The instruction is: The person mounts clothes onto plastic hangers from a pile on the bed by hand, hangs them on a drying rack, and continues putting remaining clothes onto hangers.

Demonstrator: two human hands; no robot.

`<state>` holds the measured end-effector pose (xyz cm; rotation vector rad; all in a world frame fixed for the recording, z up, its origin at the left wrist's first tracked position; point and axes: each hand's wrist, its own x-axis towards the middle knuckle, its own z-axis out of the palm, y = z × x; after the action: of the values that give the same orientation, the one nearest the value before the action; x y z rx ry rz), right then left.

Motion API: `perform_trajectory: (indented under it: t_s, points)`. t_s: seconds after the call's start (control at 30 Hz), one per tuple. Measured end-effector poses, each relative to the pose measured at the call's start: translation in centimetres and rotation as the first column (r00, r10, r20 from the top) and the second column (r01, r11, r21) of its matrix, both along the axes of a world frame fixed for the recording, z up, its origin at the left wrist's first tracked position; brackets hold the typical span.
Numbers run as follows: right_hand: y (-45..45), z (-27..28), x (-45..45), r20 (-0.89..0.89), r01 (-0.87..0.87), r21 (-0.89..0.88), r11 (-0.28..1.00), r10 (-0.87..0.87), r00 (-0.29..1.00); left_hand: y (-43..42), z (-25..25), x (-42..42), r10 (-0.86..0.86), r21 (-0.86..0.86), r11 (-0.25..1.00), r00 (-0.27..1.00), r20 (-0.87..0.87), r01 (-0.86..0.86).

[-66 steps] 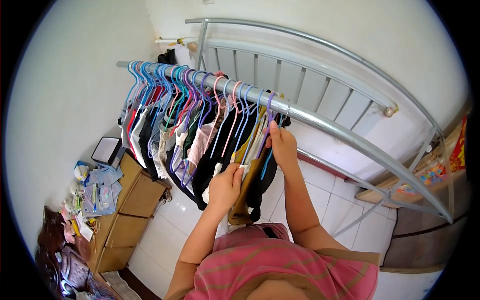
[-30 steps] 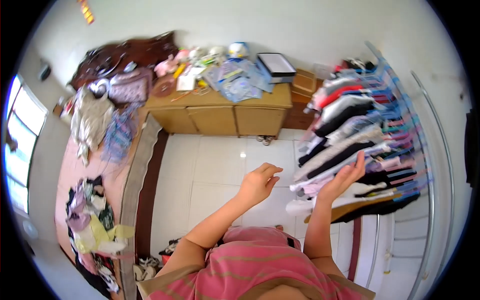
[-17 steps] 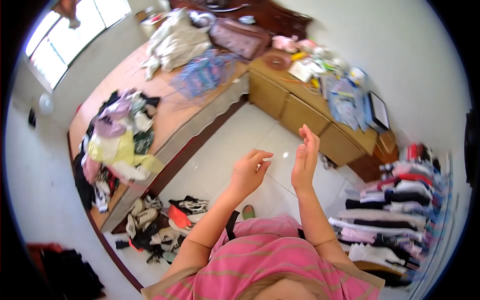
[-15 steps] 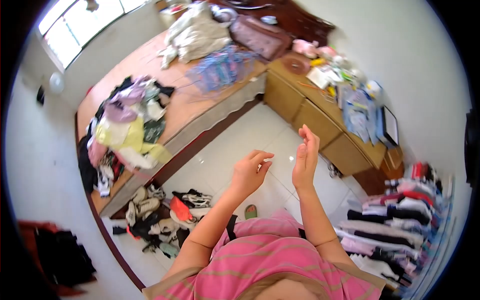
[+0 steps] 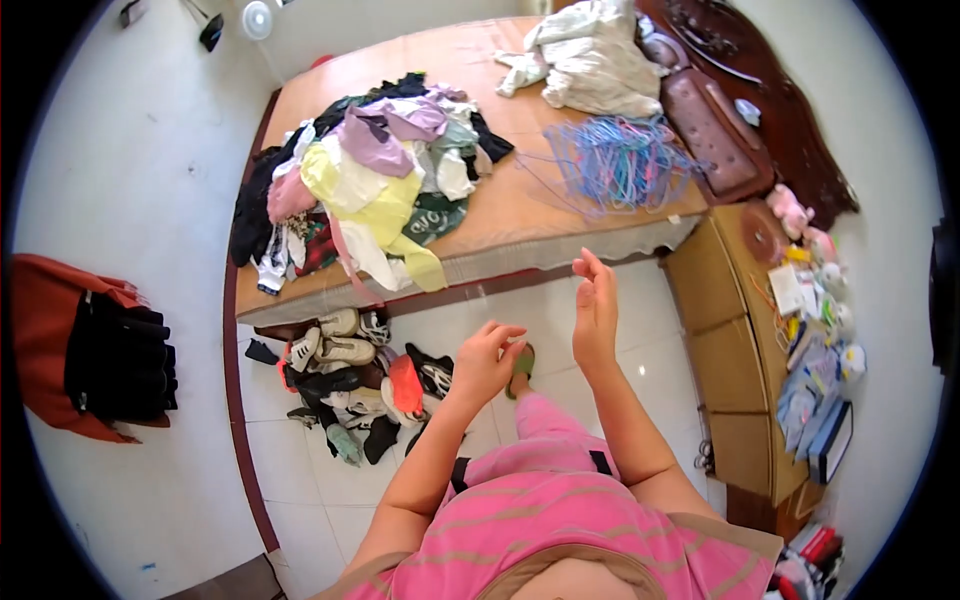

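Observation:
My left hand (image 5: pixel 487 362) is raised above the floor with nothing visible in it; its fingers bend loosely, with a gap to the thumb. To its right, my right hand (image 5: pixel 597 310) is held upright and open, fingers stretched out, holding nothing. The hands are apart and touch no object. Beyond them is a bed (image 5: pixel 520 230) with a heap of mixed clothes (image 5: pixel 370 180) and a tangle of blue and pink hangers (image 5: pixel 630 165). Below my left hand, a green slipper (image 5: pixel 521 372) shows on one foot.
A pile of shoes (image 5: pixel 350 350) lies on the floor by the bed's near left corner. A wooden cabinet (image 5: pixel 735 365) covered with small items stands at right. Red and black garments (image 5: pixel 120 350) hang on the left wall. A cream cloth (image 5: pixel 595 55) lies at the bed's far end.
The view has turned left, so the bed and cabinet now appear farther right and the clothes stack at right is mostly out of view. Both hands keep nearly the same pose.

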<state>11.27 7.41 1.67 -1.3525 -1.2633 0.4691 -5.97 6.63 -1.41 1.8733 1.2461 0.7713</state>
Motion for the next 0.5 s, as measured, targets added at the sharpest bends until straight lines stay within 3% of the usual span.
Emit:
perform_trajectory:
  t_s: [0.13, 0.2, 0.27, 0.4, 0.5]
  points:
    - [9.3, -1.6, 0.3, -0.012, -0.043, -0.022, 0.999, 0.043, 0.999, 8.1, -1.9, 0.0, 0.065, 0.0, 0.998, 0.997, -0.03, -0.065]
    - [13.0, -1.5, 0.4, -0.099, -0.059, 0.002, 0.998, 0.059, 0.993, 11.6, -2.3, 0.0, 0.079, -0.009, 0.997, 0.995, -0.064, -0.08]
    - [16.8, -1.4, 0.4, -0.06, -0.066, -0.012, 0.998, 0.066, 0.996, 15.5, -2.5, 0.0, 0.05, 0.03, 0.998, 0.987, -0.151, -0.046]
    - [22.0, -2.5, -0.7, -0.034, -0.154, -0.094, 0.984, 0.152, 0.988, 20.5, -3.3, -1.2, 0.099, -0.004, 0.995, 0.987, -0.126, -0.101]
    - [25.7, -2.7, -2.5, -0.021, -0.219, -0.112, 0.969, 0.218, 0.976, 23.4, -5.1, -3.8, 0.151, -0.081, 0.982, 0.967, -0.205, -0.171]
